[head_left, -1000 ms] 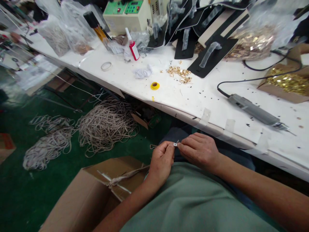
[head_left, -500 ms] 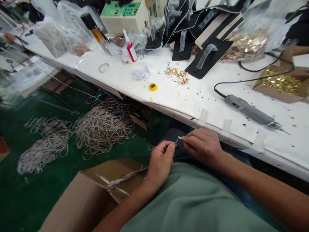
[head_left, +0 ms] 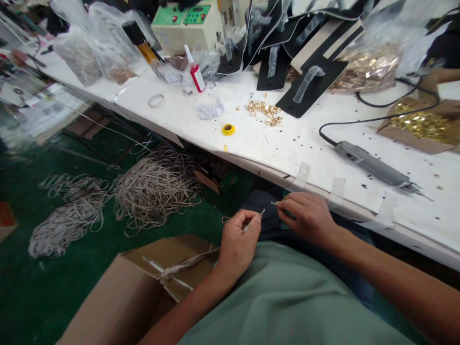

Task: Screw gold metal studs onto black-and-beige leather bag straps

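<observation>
Both hands are held in front of my chest, below the white table's front edge [head_left: 323, 191]. My left hand [head_left: 240, 239] is closed in a pinch on the end of a thin pale cord [head_left: 256, 218], whose tip sticks out toward the right. My right hand [head_left: 305, 215] is closed too, pinching a tiny pale piece [head_left: 273, 203] that I cannot name. A small gap separates the two hands. A thin loop of cord [head_left: 226, 219] shows just left of my left hand.
An open cardboard box [head_left: 143, 282] with tied cord sits at my lower left. Piles of pale cord [head_left: 154, 184] lie on the green floor. On the table are a grey corded tool [head_left: 373, 165], loose gold pieces [head_left: 266, 111], a yellow tape roll [head_left: 228, 129] and a red-labelled bottle [head_left: 196, 72].
The hands were together at a small white piece on the cord. They have drawn apart, the right hand pulling slightly right and up with the tiny piece.
</observation>
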Available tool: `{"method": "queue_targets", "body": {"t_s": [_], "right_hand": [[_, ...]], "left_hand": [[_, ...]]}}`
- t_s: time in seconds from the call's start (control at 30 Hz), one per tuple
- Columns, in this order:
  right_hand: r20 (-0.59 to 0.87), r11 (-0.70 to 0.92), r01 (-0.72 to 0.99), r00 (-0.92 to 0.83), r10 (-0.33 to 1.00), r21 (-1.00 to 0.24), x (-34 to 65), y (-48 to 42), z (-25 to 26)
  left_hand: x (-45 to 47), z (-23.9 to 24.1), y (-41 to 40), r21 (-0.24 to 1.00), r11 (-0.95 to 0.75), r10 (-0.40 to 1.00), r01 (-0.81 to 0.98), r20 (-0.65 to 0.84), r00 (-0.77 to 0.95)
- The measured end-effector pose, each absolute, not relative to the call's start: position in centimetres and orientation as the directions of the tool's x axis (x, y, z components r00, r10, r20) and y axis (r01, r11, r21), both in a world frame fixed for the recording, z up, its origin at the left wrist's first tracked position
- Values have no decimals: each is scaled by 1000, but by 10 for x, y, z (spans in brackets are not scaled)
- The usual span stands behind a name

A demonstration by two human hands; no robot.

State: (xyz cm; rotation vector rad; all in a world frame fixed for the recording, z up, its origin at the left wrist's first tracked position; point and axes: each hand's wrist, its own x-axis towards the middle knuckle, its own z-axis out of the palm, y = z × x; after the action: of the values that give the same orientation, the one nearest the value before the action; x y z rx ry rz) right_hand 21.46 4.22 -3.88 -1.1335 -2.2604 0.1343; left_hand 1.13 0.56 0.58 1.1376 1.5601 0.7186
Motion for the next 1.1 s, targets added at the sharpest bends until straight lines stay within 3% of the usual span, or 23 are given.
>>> {"method": "queue_targets", "body": {"t_s": [0.1, 0.23, 0.43, 0.6, 0.87, 1.0, 1.1], "right_hand": [[567, 713, 596, -463, 681, -370, 199, 29, -16], [583, 750, 585, -507, 635, -309, 191, 26, -9], [452, 599, 738, -440, 776, -311, 210, 39, -36], [542, 634, 654, -383, 748, -413, 208, 29, -19], [570, 717, 620, -479, 667, -318, 195, 21, -8], [486, 647, 715, -480, 730, -265, 206, 30, -30], [445, 573, 759, -417, 793, -308, 213, 33, -35]], "left_hand": [[13, 4, 7, 882, 349, 931, 316, -366, -8], [15, 6, 7, 882, 299, 949, 364, -316, -14], [16, 13, 1, 844, 183, 979, 504, -202, -17], [14, 11, 3, 822, 76, 995, 565, -103, 16], [16, 10, 3, 795, 7, 998, 606, -43, 45], [16, 11, 2, 783, -36, 999, 621, 15, 39], [15, 12, 2, 775, -88, 996, 626, 77, 45]]}}
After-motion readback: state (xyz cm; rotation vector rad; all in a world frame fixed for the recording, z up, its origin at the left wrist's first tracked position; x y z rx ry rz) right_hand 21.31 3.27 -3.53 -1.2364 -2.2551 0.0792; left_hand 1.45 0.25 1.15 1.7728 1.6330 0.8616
